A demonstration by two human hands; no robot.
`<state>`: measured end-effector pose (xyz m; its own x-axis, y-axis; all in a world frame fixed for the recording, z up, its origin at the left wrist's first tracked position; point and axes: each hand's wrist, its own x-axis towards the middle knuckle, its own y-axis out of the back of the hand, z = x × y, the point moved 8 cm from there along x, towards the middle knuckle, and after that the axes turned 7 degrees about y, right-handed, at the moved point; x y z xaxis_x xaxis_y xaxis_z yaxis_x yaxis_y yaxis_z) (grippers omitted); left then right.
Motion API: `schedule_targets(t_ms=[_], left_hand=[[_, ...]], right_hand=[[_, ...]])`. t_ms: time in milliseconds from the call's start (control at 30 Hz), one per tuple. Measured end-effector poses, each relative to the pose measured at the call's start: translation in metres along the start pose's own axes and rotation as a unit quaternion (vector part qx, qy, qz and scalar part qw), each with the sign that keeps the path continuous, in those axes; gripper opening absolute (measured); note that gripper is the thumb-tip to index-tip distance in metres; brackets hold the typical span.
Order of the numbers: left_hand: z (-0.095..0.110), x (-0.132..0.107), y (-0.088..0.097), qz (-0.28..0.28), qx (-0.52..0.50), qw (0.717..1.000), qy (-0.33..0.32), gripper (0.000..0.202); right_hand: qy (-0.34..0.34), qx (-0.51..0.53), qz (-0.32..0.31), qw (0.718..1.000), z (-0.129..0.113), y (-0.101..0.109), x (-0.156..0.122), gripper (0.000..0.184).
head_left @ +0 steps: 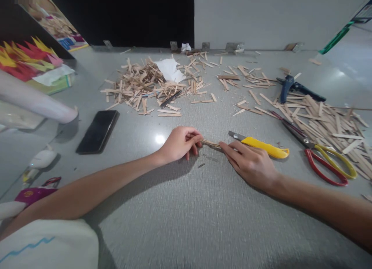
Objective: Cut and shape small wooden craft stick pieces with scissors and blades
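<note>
Between my hands runs a thin wooden stick piece (pixel 211 143), low over the grey table. My left hand (pixel 181 143) pinches its left end with thumb and fingers. My right hand (pixel 251 158) has its fingertips at the right end, fingers pressed together; whether they grip it or only touch it is hard to see. Just beyond the right hand lies a yellow utility knife (pixel 264 146) with its blade pointing left. Small dark scraps (pixel 201 165) lie on the table below the stick.
A black phone (pixel 98 131) lies at left. Wood stick piles (pixel 136 81) spread at the back and right (pixel 328 118). Red-and-yellow-handled scissors (pixel 325 160) and a dark blue clamp-like tool (pixel 299 89) lie at right. Black and white panels (pixel 276 21) stand behind. Paper flames (pixel 26 56) stand back left.
</note>
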<state>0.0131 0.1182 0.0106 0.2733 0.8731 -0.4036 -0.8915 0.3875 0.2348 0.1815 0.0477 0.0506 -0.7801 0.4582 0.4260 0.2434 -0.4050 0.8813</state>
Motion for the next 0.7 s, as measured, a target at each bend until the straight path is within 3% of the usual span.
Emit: schedule_targets(t_ms=[200,400,533,700], left_hand=[[0.002,-0.001,-0.001,-0.011,0.054,0.997,-0.053,0.032],[0.007,-0.004,-0.003,-0.026,0.064,0.991,-0.117,0.026],[0.008,-0.006,-0.007,-0.039,0.067,0.987,-0.139,0.021],[0.005,-0.007,-0.014,-0.071,0.097,0.988,-0.098,0.019]], right_hand=[[0.065,-0.040,-0.063,0.995,-0.010,0.000,-0.001,0.045],[0.115,-0.101,-0.118,0.981,-0.017,0.001,0.003,0.043],[0.131,-0.066,-0.157,0.977,-0.005,0.000,0.006,0.043],[0.170,-0.028,-0.160,0.972,0.015,0.008,0.012,0.037]])
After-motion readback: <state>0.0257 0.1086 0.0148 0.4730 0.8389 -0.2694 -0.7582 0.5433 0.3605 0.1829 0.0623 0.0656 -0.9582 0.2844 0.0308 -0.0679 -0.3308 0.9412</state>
